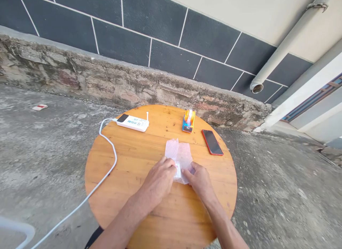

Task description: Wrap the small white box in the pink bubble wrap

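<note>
A thin translucent plastic wrap [180, 155] lies on the round wooden table [128, 170], near its middle. My left hand [159, 180] rests on the wrap's near left edge, fingers curled and pinching it. My right hand [200, 180] grips the wrap's near right corner with fingers pressed together. A small white object sits under the wrap between my two hands; I cannot make out what it is.
A white power strip [133, 122] with a white cable [107, 170] lies at the table's far left. An orange-and-blue tape dispenser [188, 121] stands at the far edge, a red phone [212, 142] beside it. Concrete ground, a stone ledge and a drainpipe [283, 45] surround the table.
</note>
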### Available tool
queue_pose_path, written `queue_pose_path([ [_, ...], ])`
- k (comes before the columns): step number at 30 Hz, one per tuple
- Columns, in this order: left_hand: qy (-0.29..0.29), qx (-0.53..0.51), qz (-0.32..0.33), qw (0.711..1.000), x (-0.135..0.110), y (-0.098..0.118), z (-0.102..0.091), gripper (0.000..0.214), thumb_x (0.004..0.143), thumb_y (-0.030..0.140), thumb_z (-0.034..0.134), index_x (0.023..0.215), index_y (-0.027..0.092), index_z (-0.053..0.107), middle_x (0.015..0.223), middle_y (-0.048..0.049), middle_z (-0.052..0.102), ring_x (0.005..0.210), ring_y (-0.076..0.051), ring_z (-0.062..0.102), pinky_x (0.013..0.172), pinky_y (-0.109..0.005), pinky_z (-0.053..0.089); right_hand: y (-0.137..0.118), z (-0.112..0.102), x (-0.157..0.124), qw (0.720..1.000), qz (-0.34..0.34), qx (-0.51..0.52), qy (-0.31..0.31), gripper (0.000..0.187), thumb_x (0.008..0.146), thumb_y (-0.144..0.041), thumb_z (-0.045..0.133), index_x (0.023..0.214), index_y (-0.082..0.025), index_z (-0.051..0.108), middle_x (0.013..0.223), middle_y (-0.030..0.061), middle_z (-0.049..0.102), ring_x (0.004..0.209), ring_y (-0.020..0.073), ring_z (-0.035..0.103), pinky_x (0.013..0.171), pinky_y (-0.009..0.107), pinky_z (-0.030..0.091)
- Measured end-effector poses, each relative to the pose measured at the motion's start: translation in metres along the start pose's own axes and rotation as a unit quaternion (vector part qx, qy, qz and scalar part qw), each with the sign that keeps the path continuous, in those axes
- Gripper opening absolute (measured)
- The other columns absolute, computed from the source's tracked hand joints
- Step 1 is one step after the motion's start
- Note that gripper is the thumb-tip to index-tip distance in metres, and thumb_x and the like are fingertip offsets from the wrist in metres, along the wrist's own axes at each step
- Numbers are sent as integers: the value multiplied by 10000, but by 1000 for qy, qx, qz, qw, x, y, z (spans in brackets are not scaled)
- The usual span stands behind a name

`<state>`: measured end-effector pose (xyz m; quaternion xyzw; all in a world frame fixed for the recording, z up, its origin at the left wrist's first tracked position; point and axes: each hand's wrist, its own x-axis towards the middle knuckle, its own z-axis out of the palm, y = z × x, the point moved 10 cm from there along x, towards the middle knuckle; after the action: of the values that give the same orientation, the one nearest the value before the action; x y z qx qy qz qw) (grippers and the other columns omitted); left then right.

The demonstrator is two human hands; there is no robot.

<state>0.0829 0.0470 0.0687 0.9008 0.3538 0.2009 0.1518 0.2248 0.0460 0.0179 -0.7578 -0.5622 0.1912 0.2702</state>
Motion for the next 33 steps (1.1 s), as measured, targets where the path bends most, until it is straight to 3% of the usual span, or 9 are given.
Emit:
queue_pose_path([
  [4,-1,7,1,1000,0,1,-1,259,864,33,415,773,155,625,916,-55,615,897,-201,528,775,-323,484,-11,-2,-2,999,-15,-22,31,202,730,-256,546,590,-216,406,503,-53,451,482,110,405,477,210,235],
  [12,-7,-1,-6,1000,-1,0,-1,256,881,53,402,762,146,608,924,-62,604,918,-200,515,808,-322,478,-19,5,-6,1000,-30,4,-1,95,768,-241,496,679,-212,484,513,-46,519,472,116,451,459,201,257],
  [22,-18,16,-4,1000,1,1,0,233,867,57,419,788,153,616,900,-56,606,886,-203,511,776,-333,463,-37,-6,-25,996,-83,22,5,63,796,-255,512,776,-201,538,594,-42,544,519,121,487,495,212,335],
  [33,19,-30,6,999,-2,-1,-3,262,871,49,416,798,168,638,885,-46,602,888,-193,505,775,-312,449,-61,-11,-39,990,-133,39,24,240,821,-237,511,1022,-149,609,761,49,661,575,147,590,523,242,447],
])
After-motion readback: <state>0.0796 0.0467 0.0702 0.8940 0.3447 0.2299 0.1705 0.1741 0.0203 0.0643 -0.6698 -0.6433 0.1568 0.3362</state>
